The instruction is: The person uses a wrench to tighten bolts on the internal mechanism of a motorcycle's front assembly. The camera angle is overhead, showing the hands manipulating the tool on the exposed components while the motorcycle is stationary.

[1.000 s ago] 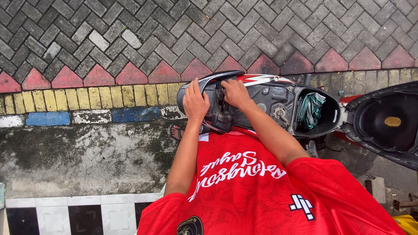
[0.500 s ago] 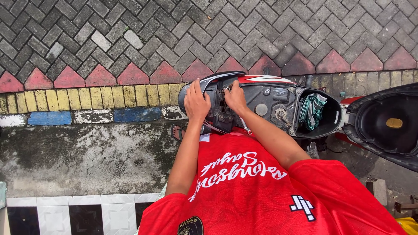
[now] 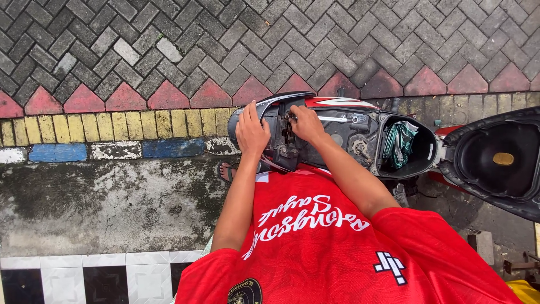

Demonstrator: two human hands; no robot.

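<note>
left hand (image 3: 251,133) clasps the scooter's rear panel (image 3: 270,104); right hand (image 3: 306,123) pinches a small part inside. best steady the panel, work slowly.

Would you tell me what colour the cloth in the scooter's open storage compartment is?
The cloth is green with pale stripes, seen best in the head view.

The fingertips of both hands (image 3: 279,128) are hidden among the scooter's (image 3: 337,135) parts, so any grip cannot be told. The raised seat (image 3: 498,160) is cut off by the right edge. The cloth (image 3: 400,143) is half hidden in the compartment.
</note>
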